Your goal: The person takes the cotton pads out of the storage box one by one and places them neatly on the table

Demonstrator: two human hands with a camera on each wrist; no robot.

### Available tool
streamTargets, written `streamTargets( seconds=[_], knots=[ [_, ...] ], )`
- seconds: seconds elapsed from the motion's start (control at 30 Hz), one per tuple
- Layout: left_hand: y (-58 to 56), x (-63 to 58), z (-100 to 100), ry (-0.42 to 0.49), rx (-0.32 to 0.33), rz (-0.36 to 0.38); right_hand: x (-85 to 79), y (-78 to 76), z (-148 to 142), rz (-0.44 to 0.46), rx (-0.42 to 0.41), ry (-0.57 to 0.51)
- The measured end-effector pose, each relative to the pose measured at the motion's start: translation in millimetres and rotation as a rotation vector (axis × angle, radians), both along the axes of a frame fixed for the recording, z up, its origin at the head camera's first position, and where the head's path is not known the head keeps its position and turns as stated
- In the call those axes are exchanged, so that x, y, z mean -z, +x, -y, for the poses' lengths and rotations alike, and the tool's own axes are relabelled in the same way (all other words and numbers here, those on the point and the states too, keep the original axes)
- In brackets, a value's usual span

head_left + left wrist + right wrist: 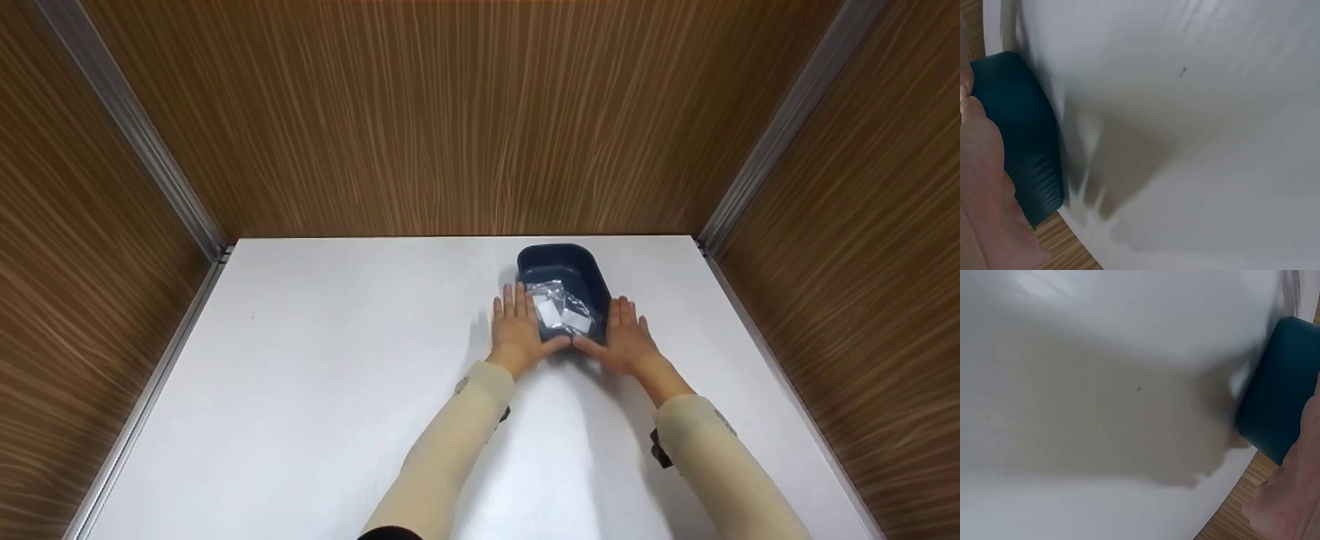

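Note:
A dark blue rectangular tray (561, 259) with rounded corners sits right of the middle on the white table. Inside its near half lie clear plastic bags (576, 321) with white pieces in them. My left hand (517, 330) lies along the tray's left side, its fingers straight and the thumb at the near edge. Against the right side rests my right hand (628, 346), also straight-fingered, its thumb close to the other one. Both wrist views show the tray's outer wall (1027, 129) (1278, 388) beside the hands; the bags are hidden there.
The white tabletop (322, 375) spreads out to the left and in front of the tray. Brown wood-grain panels (450, 120) stand at the back and on both sides, joined by grey metal corner posts (142, 135).

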State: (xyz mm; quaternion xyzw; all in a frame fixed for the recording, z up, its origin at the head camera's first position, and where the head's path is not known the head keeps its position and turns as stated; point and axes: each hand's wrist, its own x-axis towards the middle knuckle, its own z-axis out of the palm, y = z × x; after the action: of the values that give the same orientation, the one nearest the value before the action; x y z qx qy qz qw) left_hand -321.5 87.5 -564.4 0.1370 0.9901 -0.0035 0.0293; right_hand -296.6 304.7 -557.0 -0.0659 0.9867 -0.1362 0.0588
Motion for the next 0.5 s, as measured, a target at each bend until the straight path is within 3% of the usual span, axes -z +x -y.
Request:
streamTargets(
  seconds=[0.23,0.5],
  knots=[
    [3.5,-7.3,14,0.044,0.012,0.008,-4.1,-1.5,7,-0.022,-0.027,-0.027],
    [8.6,-11.4,12,0.057,0.018,0.004,-8.2,6.2,7,-0.042,-0.018,-0.056]
  ],
)
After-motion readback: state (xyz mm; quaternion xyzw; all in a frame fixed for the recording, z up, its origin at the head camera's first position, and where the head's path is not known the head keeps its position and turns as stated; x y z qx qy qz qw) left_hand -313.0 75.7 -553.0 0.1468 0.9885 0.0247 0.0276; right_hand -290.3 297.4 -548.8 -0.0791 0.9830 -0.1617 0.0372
